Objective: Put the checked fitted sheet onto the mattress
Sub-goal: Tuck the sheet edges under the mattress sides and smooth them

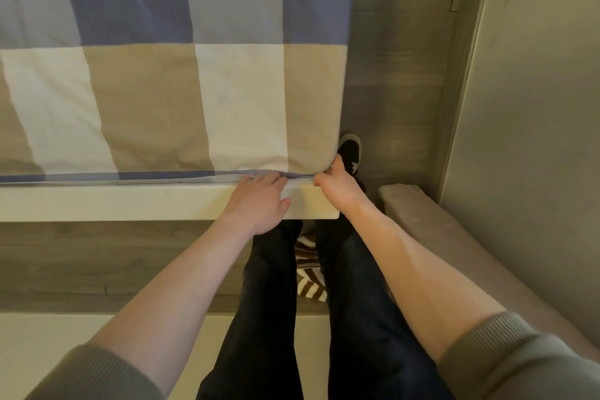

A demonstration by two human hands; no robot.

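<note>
The checked fitted sheet (168, 75), in blue, beige and white squares, covers the top of the mattress and fills the upper left of the view. Its lower hem runs along the white bed frame rail (130, 201). My left hand (259, 201) lies flat on the rail with its fingertips pushed into the hem between sheet and frame. My right hand (337, 183) sits at the near right corner of the mattress, fingers curled under the sheet's corner edge and hidden there. The mattress itself is covered by the sheet.
Grey wood floor (396, 75) runs along the right side of the bed to a grey wall (535, 107). My dark shoe (350, 151) stands beside the bed corner. A grey padded bench (431, 224) lies on the right, and a brown striped cloth (310, 276) lies between my legs.
</note>
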